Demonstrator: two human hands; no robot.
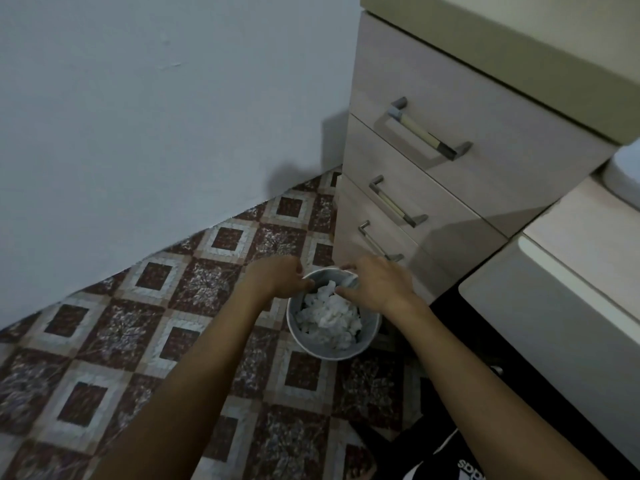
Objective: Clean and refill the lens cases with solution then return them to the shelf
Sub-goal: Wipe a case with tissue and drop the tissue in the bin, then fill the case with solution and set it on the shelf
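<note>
Head view is filled by a small round bin (334,344) on the patterned floor (114,327), packed with crumpled white tissue (329,317). Both hands are held over the bin's far rim. On the left hand (277,277) the grip is curled; what it holds cannot be told. A small pale object is pinched in the right hand (375,284), too blurred to identify. Just beyond the bin, a drawer cabinet (450,174) is seen. No lens case can be made out.

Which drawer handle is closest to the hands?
The lowest drawer handle, on the bottom drawer. It sits just above the right hand, while the middle handle and top handle are higher up the cabinet.
</note>
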